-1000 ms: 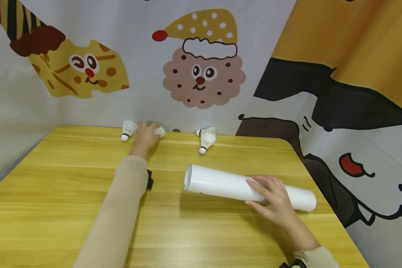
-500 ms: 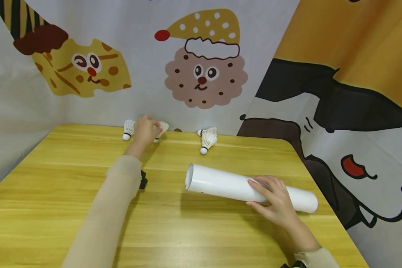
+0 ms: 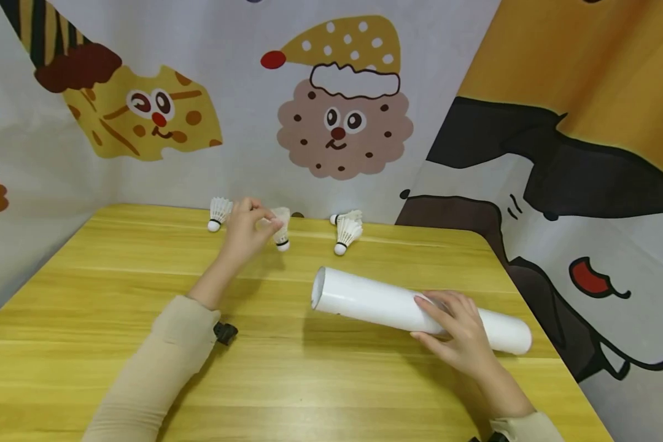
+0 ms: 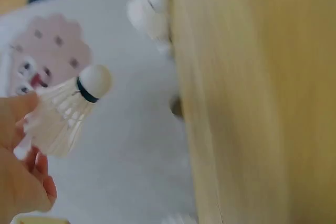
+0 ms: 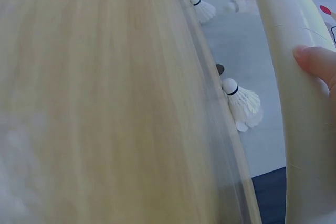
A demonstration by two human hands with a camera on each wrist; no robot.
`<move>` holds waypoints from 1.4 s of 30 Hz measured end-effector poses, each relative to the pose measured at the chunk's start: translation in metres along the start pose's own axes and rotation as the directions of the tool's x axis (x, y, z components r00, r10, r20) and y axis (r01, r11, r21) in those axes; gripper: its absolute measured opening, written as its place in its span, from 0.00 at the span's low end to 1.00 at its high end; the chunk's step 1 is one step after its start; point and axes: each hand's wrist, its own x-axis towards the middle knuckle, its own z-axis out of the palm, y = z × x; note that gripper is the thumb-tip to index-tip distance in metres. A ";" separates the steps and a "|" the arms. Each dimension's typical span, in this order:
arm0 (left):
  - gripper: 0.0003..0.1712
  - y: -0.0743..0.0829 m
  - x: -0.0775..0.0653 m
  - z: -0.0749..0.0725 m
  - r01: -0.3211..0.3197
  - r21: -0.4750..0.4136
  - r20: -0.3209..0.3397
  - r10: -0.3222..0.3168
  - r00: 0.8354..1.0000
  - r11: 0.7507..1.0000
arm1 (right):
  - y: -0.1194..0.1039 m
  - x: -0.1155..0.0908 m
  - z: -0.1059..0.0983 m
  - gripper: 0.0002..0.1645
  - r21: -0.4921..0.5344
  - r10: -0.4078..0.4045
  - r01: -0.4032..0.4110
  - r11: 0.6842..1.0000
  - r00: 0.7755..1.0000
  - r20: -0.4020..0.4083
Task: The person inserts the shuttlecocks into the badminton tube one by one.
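My left hand (image 3: pixel 245 230) pinches a white feather shuttlecock (image 3: pixel 282 236) by its skirt, above the far part of the table. Its cork (image 4: pixel 96 81) with a dark band points away from the fingers in the left wrist view. Around a long white tube (image 3: pixel 372 299) curls my right hand (image 3: pixel 457 334), holding it tilted over the table with its open end toward the left. In the right wrist view the thumb (image 5: pixel 315 62) presses on the tube's side. What lies inside the tube is hidden.
At the table's (image 3: pixel 143 294) far edge, one shuttlecock (image 3: pixel 219 213) lies left of my left hand. Two more shuttlecocks (image 3: pixel 347 233) lie together beyond the tube. A cartoon-printed cloth (image 3: pixel 243 135) hangs right behind that edge.
The left hand has picked the shuttlecock up from the far edge and drawn it nearer and slightly right. The right hand and the tube have stayed nearly still.
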 end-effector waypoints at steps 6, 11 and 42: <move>0.09 0.035 -0.023 -0.001 0.058 -0.367 -0.160 -0.124 0.979 0.929 | 0.000 0.001 0.001 0.33 -0.016 0.005 -0.005 1.000 1.000 -0.021; 0.09 0.054 -0.039 -0.004 0.150 -0.539 -0.156 -0.273 0.949 0.829 | 0.001 0.001 0.001 0.33 -0.027 0.011 -0.012 1.000 1.000 -0.022; 0.06 0.103 -0.088 0.028 0.400 -0.705 0.255 -0.317 0.913 0.586 | 0.000 0.001 -0.001 0.33 -0.041 0.010 -0.012 0.999 0.998 -0.055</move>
